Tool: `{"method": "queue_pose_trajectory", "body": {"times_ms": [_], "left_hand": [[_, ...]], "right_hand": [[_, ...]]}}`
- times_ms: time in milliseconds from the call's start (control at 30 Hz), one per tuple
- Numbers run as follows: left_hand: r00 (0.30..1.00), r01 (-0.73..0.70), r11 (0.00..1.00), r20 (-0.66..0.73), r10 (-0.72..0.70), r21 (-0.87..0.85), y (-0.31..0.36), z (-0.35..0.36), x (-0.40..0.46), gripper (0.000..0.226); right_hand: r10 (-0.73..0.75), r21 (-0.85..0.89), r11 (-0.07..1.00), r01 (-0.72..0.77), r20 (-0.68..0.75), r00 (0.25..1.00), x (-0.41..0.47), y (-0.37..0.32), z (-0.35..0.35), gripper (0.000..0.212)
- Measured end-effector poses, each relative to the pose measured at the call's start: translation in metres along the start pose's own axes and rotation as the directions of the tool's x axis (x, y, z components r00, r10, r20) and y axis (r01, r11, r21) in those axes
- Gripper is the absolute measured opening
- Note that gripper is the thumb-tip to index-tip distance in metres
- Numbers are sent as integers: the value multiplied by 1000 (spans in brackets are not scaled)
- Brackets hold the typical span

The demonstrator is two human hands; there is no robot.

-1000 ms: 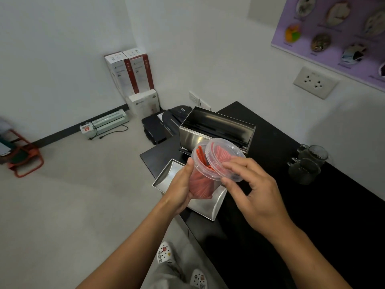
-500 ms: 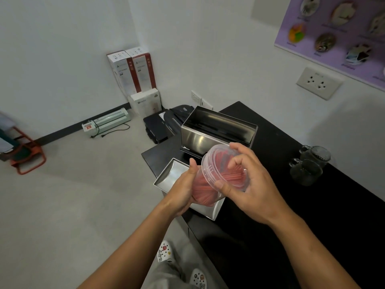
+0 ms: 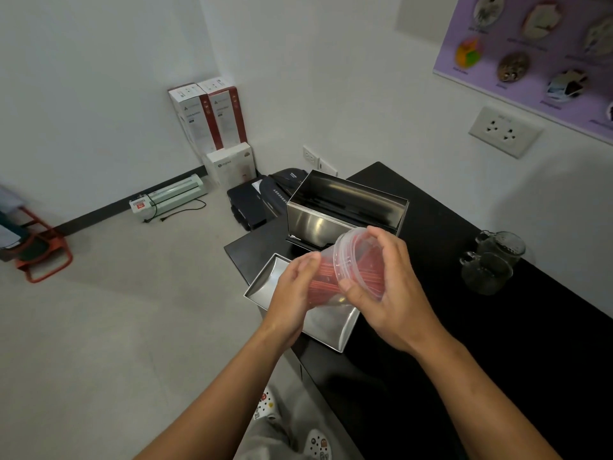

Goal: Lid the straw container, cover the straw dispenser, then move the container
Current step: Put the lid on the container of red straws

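Straw container [image 3: 326, 282] (tilted) gripped by left hand [image 3: 293, 293], right hand [image 3: 388, 293] clasping lid [image 3: 360, 263]

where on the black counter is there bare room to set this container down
Widest bare patch: the black counter on the near side, between the flat steel lid and the two glass mugs. A narrower strip lies between the open steel straw dispenser and the mugs. The far-left corner is crowded: dispenser and lid fill it, under both hands holding the clear container of red straws.

Black counter [image 3: 497, 343] — steel dispenser [image 3: 345, 210], tray-like lid [image 3: 335, 327], glass mugs [image 3: 491, 263]
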State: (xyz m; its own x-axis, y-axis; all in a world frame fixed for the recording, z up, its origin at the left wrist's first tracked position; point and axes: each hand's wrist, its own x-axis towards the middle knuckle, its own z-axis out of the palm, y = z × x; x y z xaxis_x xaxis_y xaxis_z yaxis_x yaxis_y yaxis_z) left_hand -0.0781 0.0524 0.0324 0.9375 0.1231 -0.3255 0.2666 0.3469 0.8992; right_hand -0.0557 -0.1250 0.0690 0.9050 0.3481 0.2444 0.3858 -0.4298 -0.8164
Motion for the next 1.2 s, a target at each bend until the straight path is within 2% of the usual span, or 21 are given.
{"method": "queue_pose_trajectory", "body": {"times_ms": [133, 233, 400, 500, 567, 633, 733, 867, 1000, 1100, 1167, 1200], "left_hand": [[999, 37, 999, 9, -36, -32, 5, 5, 1, 59], [997, 66, 998, 44, -67, 15, 8, 6, 1, 60], [982, 129, 979, 119, -149, 158, 18, -1, 8, 63], [977, 121, 975, 150, -150, 184, 27, -5, 13, 62], [984, 82, 982, 145, -107, 173, 28, -2, 13, 63], [994, 33, 991, 102, -47, 133, 25, 5, 11, 66], [996, -70, 996, -45, 73, 51, 17, 12, 10, 67], [946, -268, 944, -133, 296, 192, 12, 12, 7, 45], [882, -436, 876, -93, 461, 207, 7, 10, -1, 39], [925, -361, 912, -48, 377, 196, 11, 4, -4, 51], [989, -140, 989, 54, 138, 37, 22, 0, -4, 67], [991, 3, 1000, 134, 1, -26, 28, -3, -4, 72]], "right_hand": [[-14, -12, 1000, 14, 11, 1000, 2, 3, 1, 88], [-54, -39, 998, 55, 20, 998, 3, 3, 1, 88], [-247, -135, 958, 252, 55, 968, 7, 5, 0, 90], [-348, -192, 916, 353, 58, 936, 8, 9, -1, 90], [-371, -188, 911, 367, 13, 929, 11, 11, 0, 88], [-331, -136, 937, 322, -53, 942, 13, 12, 2, 85], [-230, -20, 973, 229, -135, 964, 14, 9, 10, 82], [-141, 101, 981, 164, -208, 968, 8, 7, 20, 81], [-217, 105, 965, 239, -187, 958, 4, 9, 20, 81], [-217, 117, 965, 235, -145, 965, 3, 10, 12, 86], [-266, 63, 959, 275, -128, 956, 3, 10, 4, 86], [-307, 35, 949, 313, -110, 945, 3, 9, 1, 85]]}}
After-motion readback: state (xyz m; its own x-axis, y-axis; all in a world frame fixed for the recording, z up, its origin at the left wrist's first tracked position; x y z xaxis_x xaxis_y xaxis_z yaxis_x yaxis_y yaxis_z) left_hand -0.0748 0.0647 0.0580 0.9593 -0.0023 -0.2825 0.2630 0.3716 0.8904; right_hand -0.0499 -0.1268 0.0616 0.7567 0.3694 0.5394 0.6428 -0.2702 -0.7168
